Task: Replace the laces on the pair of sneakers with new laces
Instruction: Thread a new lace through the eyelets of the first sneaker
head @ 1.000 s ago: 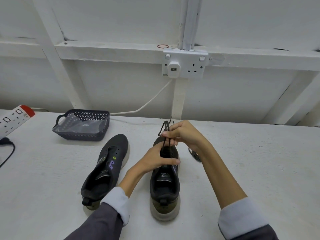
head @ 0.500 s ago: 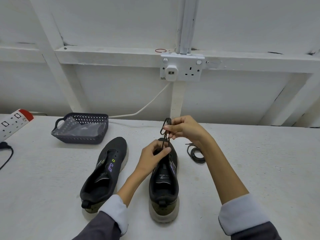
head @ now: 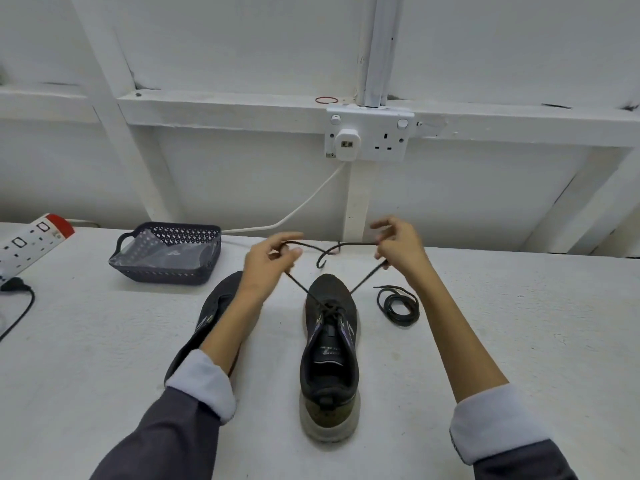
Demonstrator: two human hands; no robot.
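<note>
Two dark sneakers stand on the white table, toes pointing away. The right sneaker (head: pixel 330 344) has a dark lace (head: pixel 298 284) threaded through its lower eyelets. Its two ends rise in a V to my hands above the toe. My left hand (head: pixel 268 263) pinches the left end, and my right hand (head: pixel 398 247) pinches the right end. The left sneaker (head: pixel 214 317) lies partly under my left forearm, with no lace visible on it. A coiled dark lace (head: pixel 398 304) rests on the table right of the right sneaker.
A dark mesh basket (head: pixel 166 252) holding clear plastic sits at the back left. A white power strip (head: pixel 29 242) and a black cable (head: pixel 17 306) lie at the far left. A wall socket (head: pixel 369 135) with a white cord hangs behind the table.
My hands were together above the right sneaker's tongue holding the lace. They have moved apart and up, drawing the two lace ends out into a V.
</note>
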